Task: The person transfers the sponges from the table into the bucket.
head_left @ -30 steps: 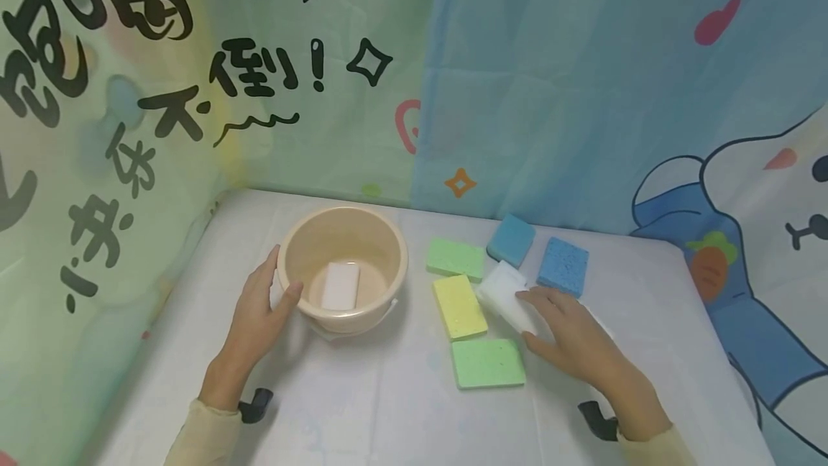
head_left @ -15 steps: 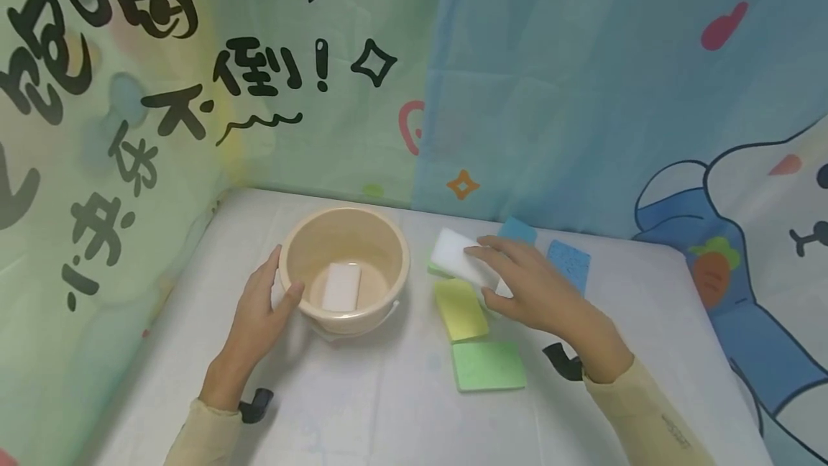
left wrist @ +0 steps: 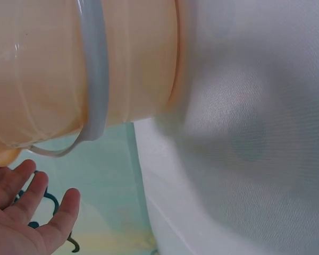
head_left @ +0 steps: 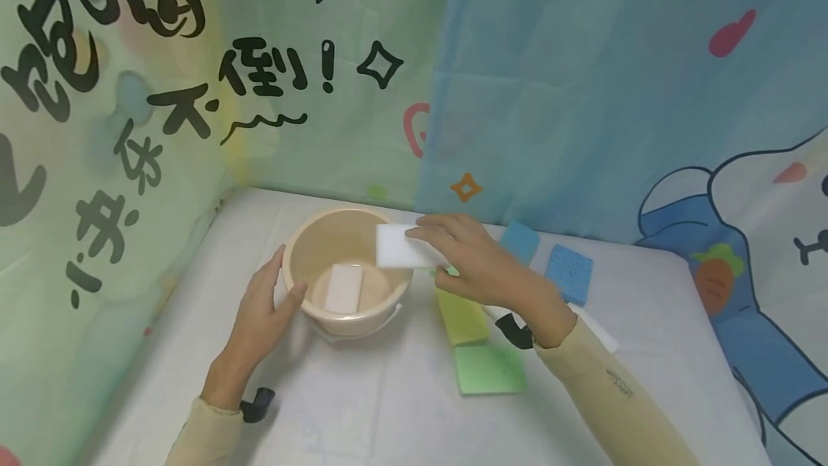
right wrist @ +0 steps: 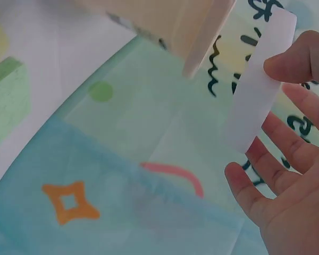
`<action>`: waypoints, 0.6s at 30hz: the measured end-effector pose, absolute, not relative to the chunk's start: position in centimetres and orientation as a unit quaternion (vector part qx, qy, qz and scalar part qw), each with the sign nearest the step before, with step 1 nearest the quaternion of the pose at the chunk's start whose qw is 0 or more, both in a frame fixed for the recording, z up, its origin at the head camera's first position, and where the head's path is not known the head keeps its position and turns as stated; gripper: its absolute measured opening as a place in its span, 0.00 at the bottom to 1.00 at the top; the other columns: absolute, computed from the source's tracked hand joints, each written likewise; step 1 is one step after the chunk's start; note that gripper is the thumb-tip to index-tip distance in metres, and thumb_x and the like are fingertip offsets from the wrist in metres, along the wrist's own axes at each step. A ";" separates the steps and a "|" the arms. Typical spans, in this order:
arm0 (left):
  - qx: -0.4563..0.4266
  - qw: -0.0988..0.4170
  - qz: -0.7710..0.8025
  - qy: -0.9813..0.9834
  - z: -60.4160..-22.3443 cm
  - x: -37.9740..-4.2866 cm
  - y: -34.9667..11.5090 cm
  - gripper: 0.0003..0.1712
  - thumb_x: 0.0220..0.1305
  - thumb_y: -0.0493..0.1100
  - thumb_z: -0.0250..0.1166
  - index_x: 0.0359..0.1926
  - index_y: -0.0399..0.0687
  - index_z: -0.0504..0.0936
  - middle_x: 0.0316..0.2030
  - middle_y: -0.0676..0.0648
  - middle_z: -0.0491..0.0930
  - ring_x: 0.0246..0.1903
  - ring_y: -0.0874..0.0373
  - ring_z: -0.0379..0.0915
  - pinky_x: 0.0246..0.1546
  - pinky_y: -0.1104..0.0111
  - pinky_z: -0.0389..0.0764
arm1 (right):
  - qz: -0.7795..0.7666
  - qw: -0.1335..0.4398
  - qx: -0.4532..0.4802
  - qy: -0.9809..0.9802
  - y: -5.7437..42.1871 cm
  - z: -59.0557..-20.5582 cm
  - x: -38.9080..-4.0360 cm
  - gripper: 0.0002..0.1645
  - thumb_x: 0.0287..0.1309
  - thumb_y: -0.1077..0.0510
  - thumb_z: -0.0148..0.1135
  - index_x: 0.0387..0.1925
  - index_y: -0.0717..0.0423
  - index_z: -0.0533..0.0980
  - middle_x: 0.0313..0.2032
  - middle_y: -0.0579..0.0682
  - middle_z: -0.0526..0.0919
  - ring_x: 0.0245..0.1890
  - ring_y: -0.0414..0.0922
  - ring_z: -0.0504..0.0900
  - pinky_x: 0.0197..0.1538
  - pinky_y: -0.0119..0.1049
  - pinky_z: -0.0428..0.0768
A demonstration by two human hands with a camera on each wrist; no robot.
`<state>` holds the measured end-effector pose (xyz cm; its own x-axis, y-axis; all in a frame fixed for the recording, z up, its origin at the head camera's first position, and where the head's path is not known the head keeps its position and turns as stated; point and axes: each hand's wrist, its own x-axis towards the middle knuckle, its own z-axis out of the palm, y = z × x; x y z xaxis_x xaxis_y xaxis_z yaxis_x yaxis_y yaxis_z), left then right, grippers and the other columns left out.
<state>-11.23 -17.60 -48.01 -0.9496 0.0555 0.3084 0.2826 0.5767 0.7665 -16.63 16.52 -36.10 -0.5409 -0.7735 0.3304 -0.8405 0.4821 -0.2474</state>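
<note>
My right hand (head_left: 475, 261) pinches a white sponge block (head_left: 396, 246) over the right rim of a cream bucket (head_left: 291, 308). In the right wrist view, the thumb lies on one face of the white block (right wrist: 263, 85), with fingers behind it. Inside the bucket, another white block (head_left: 344, 288) lies on the bottom. My left hand (head_left: 255, 318) rests at the bucket's left side, thumb at the front of the rim. The left wrist view shows fairly straight, spread fingers (left wrist: 64, 218) beside the bucket wall (left wrist: 42, 69) and its pale handle (left wrist: 95, 69).
Right of the bucket lie a yellow sponge (head_left: 463, 318), a green sponge (head_left: 490, 369) and two blue sponges (head_left: 520, 241). Another green sponge is mostly hidden behind my right hand. A white piece (head_left: 594, 326) shows past the right wrist. Printed cloth (head_left: 550, 92) hangs behind the white-covered table (head_left: 362, 408).
My right hand has lifted the white block from among the sponges and carried it left to the bucket's rim. The left hand has stayed at the bucket.
</note>
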 end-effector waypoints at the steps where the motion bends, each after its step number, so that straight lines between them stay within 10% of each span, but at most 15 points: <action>1: -0.095 0.126 -0.450 -0.879 -48.0 -11.2 -17.7 0.40 0.73 0.50 0.58 0.77 0.40 0.54 0.72 0.38 0.62 0.71 0.40 0.56 0.69 0.42 0.56 | 0.195 0.082 0.478 -0.853 16.0 -36.0 -16.9 0.32 0.54 0.68 0.60 0.64 0.58 0.71 0.63 0.62 0.72 0.61 0.59 0.70 0.61 0.57 0.70; 18: -0.081 0.097 -0.460 -0.879 -48.2 -11.5 -18.1 0.41 0.74 0.52 0.57 0.78 0.40 0.52 0.73 0.38 0.60 0.72 0.40 0.53 0.70 0.43 0.55 | 0.088 -0.143 0.552 -0.817 6.5 -37.3 -21.1 0.38 0.45 0.81 0.53 0.58 0.51 0.71 0.57 0.49 0.76 0.62 0.49 0.69 0.68 0.43 0.64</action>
<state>-11.47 -18.12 -48.21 -0.9679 0.0527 0.2456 0.2319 0.5631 0.7932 -21.06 6.49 -37.32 -0.3499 -0.9268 -0.1363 -0.8768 0.3752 -0.3007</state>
